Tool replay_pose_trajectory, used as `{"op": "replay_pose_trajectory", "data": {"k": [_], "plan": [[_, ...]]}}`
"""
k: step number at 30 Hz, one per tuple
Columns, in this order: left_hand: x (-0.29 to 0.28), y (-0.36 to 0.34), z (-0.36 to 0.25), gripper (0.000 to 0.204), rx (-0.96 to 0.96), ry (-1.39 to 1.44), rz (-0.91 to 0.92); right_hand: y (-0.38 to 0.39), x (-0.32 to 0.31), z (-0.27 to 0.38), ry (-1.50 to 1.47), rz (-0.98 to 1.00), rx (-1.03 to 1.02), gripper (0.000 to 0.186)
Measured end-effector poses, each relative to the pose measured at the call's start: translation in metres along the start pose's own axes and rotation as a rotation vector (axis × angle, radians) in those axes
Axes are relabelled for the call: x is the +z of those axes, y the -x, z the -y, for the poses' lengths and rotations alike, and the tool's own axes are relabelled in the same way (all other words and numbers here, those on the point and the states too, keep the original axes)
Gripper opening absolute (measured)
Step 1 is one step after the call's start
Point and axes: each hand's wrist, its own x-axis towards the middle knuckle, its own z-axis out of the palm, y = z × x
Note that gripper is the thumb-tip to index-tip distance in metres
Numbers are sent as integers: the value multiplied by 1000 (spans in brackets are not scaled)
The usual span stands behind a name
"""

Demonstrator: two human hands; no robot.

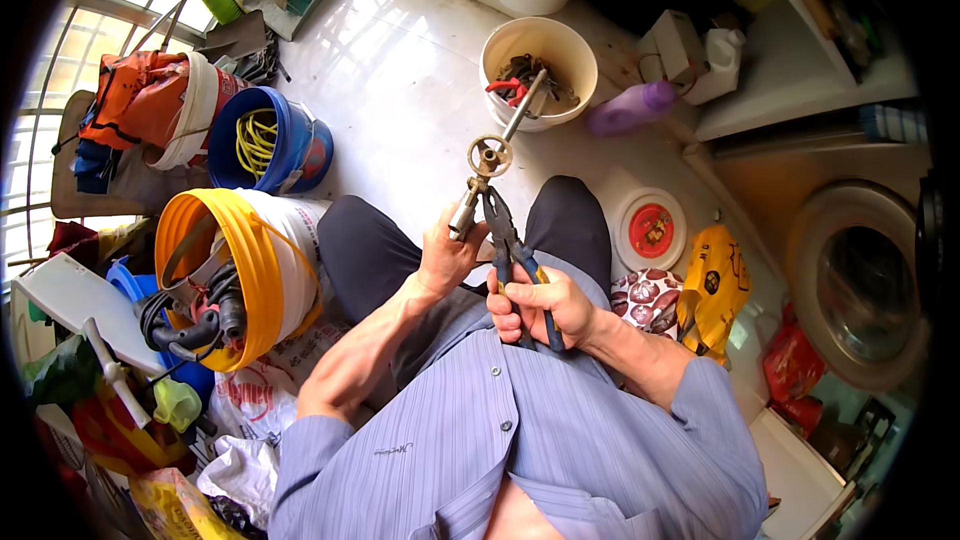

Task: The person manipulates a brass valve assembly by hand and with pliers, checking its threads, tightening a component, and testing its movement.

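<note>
In front of my lap, my left hand [447, 255] is closed round the lower end of a metal valve [464, 216]. The valve has a small round brass-coloured handwheel [490, 156], and a straight metal pipe reaches away from it, its far end over a cream bucket. My right hand [545, 306] grips combination pliers [507, 240] with blue and yellow handles. The handles stand apart, and the jaw tips lie right beside the valve below the handwheel. Whether the jaws bite on it I cannot tell.
Ahead, the cream bucket [590, 58] holds tools, with a purple bottle [632, 108] beside it. A yellow-rimmed bucket [262, 290] with a corded power tool and a blue bucket [318, 150] with yellow cord stand left. On the right are a round lid [675, 230] and a washing machine [800, 270].
</note>
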Motion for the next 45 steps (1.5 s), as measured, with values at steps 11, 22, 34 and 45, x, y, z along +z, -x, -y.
{"op": "replay_pose_trajectory", "data": {"k": [11, 22, 34, 45], "plan": [[-43, -32, -13, 22, 143, -37, 317, 25, 16, 18, 241, -74, 63, 20], [-25, -64, -38, 24, 150, -67, 230, 49, 32, 75, 493, -176, 120, 26], [41, -8, -40, 14, -236, 369, 117, 29, 19, 26, 566, -274, -157, 33], [45, 38, -44, 9, -259, 437, 20, 35, 15, -20, 350, -371, -130, 44]]}}
